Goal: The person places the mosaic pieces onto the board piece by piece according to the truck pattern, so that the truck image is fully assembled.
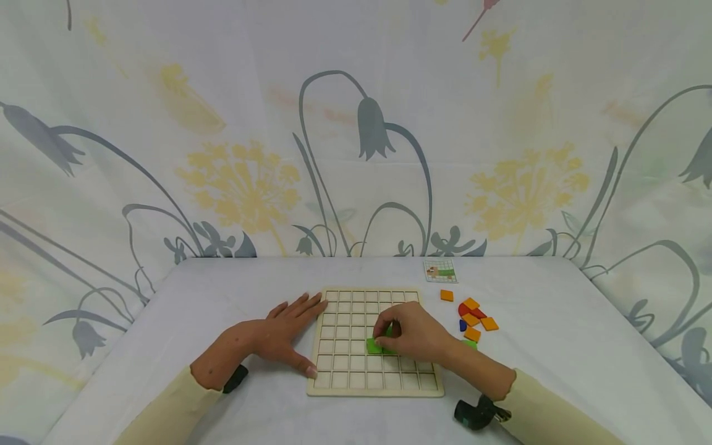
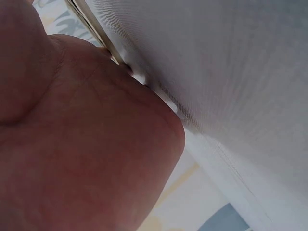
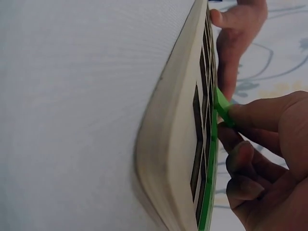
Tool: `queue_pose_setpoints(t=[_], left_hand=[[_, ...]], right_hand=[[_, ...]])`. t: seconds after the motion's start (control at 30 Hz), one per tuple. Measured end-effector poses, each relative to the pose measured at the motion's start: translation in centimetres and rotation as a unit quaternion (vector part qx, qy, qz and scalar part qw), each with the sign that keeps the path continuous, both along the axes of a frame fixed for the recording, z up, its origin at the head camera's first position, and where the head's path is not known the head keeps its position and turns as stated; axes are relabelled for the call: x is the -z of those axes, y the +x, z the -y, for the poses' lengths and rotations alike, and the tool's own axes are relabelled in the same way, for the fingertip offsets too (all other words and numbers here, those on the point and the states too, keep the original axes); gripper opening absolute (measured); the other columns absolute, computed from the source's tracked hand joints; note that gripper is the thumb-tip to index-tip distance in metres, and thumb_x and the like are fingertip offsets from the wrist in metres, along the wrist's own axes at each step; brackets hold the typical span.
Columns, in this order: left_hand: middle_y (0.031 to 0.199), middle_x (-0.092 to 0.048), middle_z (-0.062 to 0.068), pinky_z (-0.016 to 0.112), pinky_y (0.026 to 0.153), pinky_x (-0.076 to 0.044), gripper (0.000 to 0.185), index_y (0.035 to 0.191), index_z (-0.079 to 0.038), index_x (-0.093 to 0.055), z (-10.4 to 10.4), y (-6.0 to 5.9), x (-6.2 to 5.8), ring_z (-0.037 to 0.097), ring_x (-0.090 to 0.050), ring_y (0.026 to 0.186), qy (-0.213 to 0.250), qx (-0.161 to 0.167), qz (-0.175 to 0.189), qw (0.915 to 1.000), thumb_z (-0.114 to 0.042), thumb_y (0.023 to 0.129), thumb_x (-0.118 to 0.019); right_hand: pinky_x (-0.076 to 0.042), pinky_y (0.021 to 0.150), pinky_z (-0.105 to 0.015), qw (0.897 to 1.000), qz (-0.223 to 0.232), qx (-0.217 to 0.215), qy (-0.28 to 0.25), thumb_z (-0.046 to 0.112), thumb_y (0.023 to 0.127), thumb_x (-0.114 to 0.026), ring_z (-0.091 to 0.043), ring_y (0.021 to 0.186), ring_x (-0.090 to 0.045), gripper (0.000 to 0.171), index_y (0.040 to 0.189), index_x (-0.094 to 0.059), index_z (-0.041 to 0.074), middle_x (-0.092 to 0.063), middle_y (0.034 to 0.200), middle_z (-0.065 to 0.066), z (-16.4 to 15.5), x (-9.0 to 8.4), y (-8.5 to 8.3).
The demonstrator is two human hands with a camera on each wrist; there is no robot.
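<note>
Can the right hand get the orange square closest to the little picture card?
Probably yes, once the right hand frees itself of the green tile it pinches: the orange square lies apart from the other pieces, with nothing on top.

Bare left hand point(image 1: 277, 337) spread wide, bare right hand point(image 1: 416, 334) pinching.
Both forearms point(image 1: 173, 403), in cream fabric sleeves point(image 1: 556, 411), reach forward and inward; the left thumb angles away from extended fingers, the right thumb opposes bent ones.

I see pale fabric backdrop point(image 1: 334, 49) behind white tabletop point(image 1: 556, 352), also along both sides. Print shows drooping grey bell flowers point(image 1: 374, 127) on curved stems, yellow flower heads point(image 1: 245, 185) between. I spot small reddish motif point(image 1: 489, 4) at top edge.
</note>
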State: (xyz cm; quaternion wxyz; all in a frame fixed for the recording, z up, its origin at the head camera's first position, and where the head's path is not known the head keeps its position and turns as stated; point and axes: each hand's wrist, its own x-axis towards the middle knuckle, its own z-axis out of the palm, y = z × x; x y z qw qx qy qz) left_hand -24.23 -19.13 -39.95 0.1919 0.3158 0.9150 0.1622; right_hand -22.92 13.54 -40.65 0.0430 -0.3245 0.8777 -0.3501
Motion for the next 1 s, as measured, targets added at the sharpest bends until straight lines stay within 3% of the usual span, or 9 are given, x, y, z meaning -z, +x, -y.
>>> queue_pose_setpoints(t=[0.3, 0.7, 1.0], left_hand=[[0.179, -0.001, 0.009, 0.064, 0.128, -0.006, 0.127, 0.172, -0.011, -0.01, -0.1, 0.0, 0.0, 0.036, 0.003, 0.165, -0.006, -0.001, -0.001, 1.0, -0.064, 0.083, -0.084], [0.179, -0.002, 0.01, 0.064, 0.128, -0.006, 0.128, 0.172, -0.012, -0.012, -0.1, 0.1, -0.1, 0.036, 0.002, 0.165, -0.003, -0.006, 0.001, 1.0, -0.066, 0.082, -0.084], [0.179, -0.001, 0.01, 0.064, 0.128, -0.004, 0.128, 0.172, -0.012, -0.011, 0.0, 0.1, -0.2, 0.036, 0.004, 0.165, 0.0, 0.002, 0.005, 1.0, -0.066, 0.082, -0.083]], right_hand=[[-0.05, 0.065, -0.023, 1.0, -0.023, -0.019, 0.007, 0.011, 0.092, -0.085, -0.006, 0.073, -0.056, 0.01, 0.09, -0.083, 0.021, -0.068, 0.089, 0.014, -0.2, 0.1, -0.1], [-0.049, 0.064, -0.023, 0.999, -0.025, -0.028, 0.013, 0.012, 0.093, -0.084, -0.01, 0.07, -0.055, 0.01, 0.095, -0.08, 0.021, -0.066, 0.092, 0.007, -0.4, 0.1, -0.1], [-0.052, 0.066, -0.025, 0.999, -0.028, -0.023, 0.009, 0.006, 0.094, -0.078, -0.007, 0.073, -0.056, 0.012, 0.101, -0.076, 0.016, -0.067, 0.093, 0.011, -3.8, -0.7, -0.6]])
